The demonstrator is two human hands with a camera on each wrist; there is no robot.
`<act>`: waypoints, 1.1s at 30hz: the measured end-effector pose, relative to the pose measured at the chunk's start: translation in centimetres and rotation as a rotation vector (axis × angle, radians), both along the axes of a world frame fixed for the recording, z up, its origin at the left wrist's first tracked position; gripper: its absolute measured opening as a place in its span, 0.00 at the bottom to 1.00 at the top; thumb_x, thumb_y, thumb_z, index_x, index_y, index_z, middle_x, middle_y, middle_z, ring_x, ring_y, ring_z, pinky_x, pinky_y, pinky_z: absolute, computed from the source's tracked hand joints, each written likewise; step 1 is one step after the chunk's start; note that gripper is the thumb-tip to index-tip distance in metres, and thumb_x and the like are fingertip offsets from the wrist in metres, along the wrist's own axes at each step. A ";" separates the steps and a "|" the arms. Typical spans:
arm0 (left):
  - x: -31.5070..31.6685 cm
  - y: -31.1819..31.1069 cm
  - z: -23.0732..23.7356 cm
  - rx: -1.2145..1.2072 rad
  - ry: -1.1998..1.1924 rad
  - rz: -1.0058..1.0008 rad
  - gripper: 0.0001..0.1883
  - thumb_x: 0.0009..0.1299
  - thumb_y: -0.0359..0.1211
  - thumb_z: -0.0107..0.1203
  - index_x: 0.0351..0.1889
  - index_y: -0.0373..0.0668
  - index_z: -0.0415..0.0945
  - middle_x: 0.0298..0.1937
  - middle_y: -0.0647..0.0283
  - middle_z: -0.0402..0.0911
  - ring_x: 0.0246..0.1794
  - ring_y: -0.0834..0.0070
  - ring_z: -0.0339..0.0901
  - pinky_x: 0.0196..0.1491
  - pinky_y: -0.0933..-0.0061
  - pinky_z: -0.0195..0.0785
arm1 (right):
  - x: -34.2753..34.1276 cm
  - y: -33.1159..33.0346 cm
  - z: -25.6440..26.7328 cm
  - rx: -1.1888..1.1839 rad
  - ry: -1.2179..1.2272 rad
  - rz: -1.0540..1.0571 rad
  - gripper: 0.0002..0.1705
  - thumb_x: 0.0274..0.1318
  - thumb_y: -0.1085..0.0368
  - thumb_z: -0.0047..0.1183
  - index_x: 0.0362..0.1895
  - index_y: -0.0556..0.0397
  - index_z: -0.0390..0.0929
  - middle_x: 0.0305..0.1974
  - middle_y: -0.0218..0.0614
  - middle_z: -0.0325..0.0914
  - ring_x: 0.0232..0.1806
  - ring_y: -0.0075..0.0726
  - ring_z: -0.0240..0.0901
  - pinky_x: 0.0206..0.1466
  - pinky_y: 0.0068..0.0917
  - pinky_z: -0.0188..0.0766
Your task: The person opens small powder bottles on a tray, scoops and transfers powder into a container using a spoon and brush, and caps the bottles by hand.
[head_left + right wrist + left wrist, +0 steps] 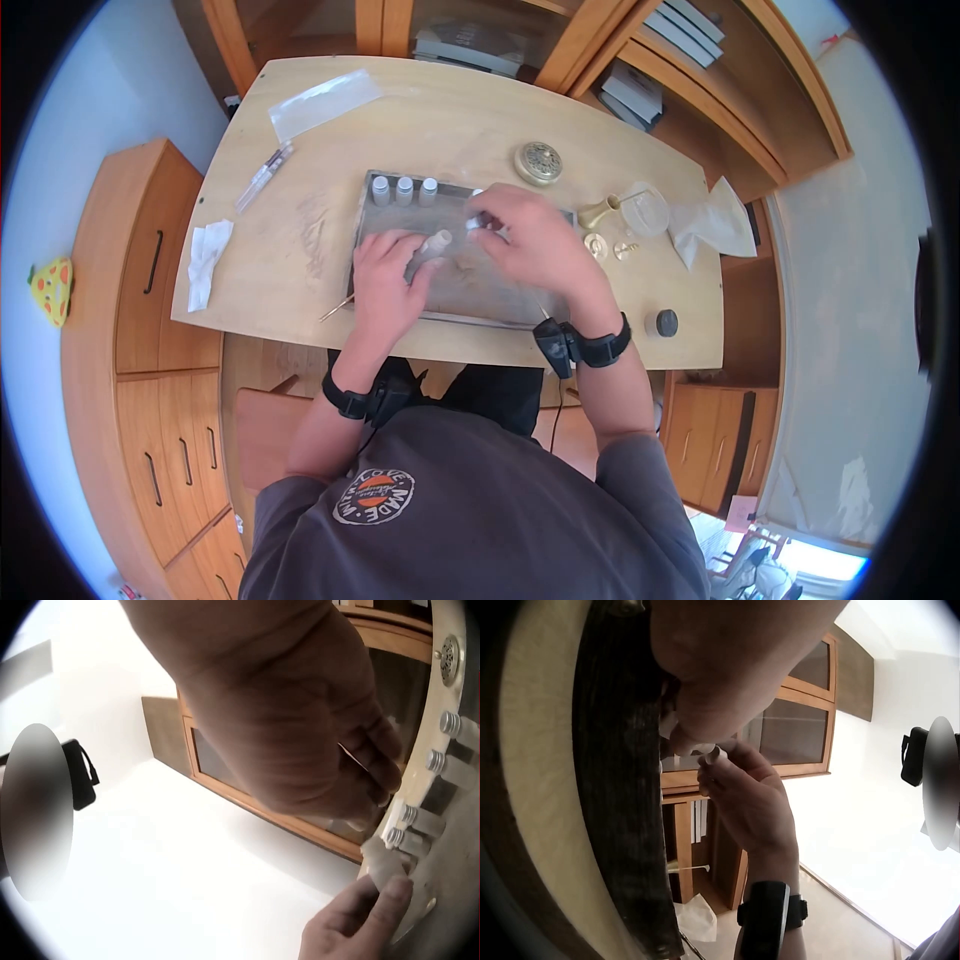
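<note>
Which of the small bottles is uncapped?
The bottle in the left hand: its neck is bare, whereas the standing bottles visible in the right wrist view wear silvery screw caps.

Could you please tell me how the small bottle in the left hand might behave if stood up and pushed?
The small bottle would probably tip easily, being narrow and taller than wide. Lying down, it may well roll, since its sides look round. It is likely light, as the left hand pinches it between thumb and fingers.
</note>
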State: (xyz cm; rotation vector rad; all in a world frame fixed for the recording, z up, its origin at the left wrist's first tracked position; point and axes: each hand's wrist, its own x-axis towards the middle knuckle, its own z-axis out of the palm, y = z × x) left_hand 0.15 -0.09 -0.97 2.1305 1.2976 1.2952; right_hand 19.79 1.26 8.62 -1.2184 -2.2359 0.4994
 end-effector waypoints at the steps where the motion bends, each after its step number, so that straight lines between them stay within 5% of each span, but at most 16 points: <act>1: 0.0 0.0 -0.1 0.001 0.002 -0.015 0.14 0.57 0.31 0.65 0.41 0.41 0.79 0.41 0.61 0.79 0.45 0.60 0.73 0.50 0.61 0.62 | 0.8 -0.5 0.4 -0.030 0.056 -0.086 0.12 0.49 0.72 0.58 0.40 0.59 0.78 0.34 0.46 0.78 0.33 0.49 0.76 0.39 0.36 0.73; 9: 0.0 0.0 -0.1 -0.022 -0.020 0.018 0.16 0.60 0.32 0.64 0.45 0.40 0.78 0.39 0.60 0.80 0.42 0.59 0.74 0.50 0.61 0.64 | 10.5 -6.0 -2.1 -0.037 0.123 -0.550 0.12 0.49 0.68 0.60 0.38 0.60 0.77 0.30 0.46 0.77 0.31 0.44 0.75 0.37 0.32 0.73; 14: 0.3 0.4 -0.6 -0.087 -0.014 0.036 0.17 0.59 0.32 0.65 0.45 0.41 0.77 0.38 0.61 0.81 0.43 0.60 0.74 0.51 0.60 0.63 | 14.0 -9.1 -6.4 -0.200 -0.076 -0.806 0.11 0.48 0.67 0.60 0.33 0.60 0.76 0.29 0.46 0.76 0.30 0.48 0.74 0.35 0.37 0.71; 18: 0.8 1.2 0.4 -0.084 0.133 0.028 0.16 0.56 0.31 0.65 0.42 0.42 0.78 0.38 0.62 0.81 0.45 0.60 0.74 0.52 0.59 0.61 | 15.1 -10.1 -9.5 -0.138 -0.176 -0.790 0.12 0.49 0.66 0.62 0.36 0.61 0.77 0.27 0.41 0.75 0.27 0.39 0.71 0.33 0.33 0.69; 24: 0.7 1.9 1.3 -0.151 0.311 0.062 0.14 0.54 0.31 0.66 0.39 0.43 0.80 0.36 0.61 0.82 0.45 0.59 0.74 0.51 0.59 0.62 | 13.5 -11.0 -8.5 -0.030 -0.110 -0.909 0.13 0.47 0.66 0.61 0.37 0.59 0.78 0.30 0.44 0.74 0.32 0.50 0.73 0.37 0.39 0.70; 30: -0.7 2.3 1.6 -0.132 0.250 0.239 0.16 0.53 0.32 0.68 0.40 0.43 0.81 0.36 0.60 0.82 0.44 0.59 0.75 0.52 0.58 0.63 | 7.9 -13.9 -5.8 0.055 0.098 -0.688 0.17 0.49 0.64 0.63 0.42 0.59 0.76 0.28 0.45 0.73 0.33 0.50 0.72 0.37 0.42 0.70; 33: -1.5 2.3 2.1 -0.154 0.250 0.228 0.16 0.53 0.32 0.68 0.40 0.44 0.81 0.37 0.61 0.82 0.44 0.59 0.75 0.52 0.59 0.63 | 5.6 -14.6 -5.1 -0.037 -0.096 -0.604 0.21 0.48 0.62 0.64 0.45 0.58 0.74 0.29 0.46 0.74 0.33 0.53 0.74 0.35 0.43 0.70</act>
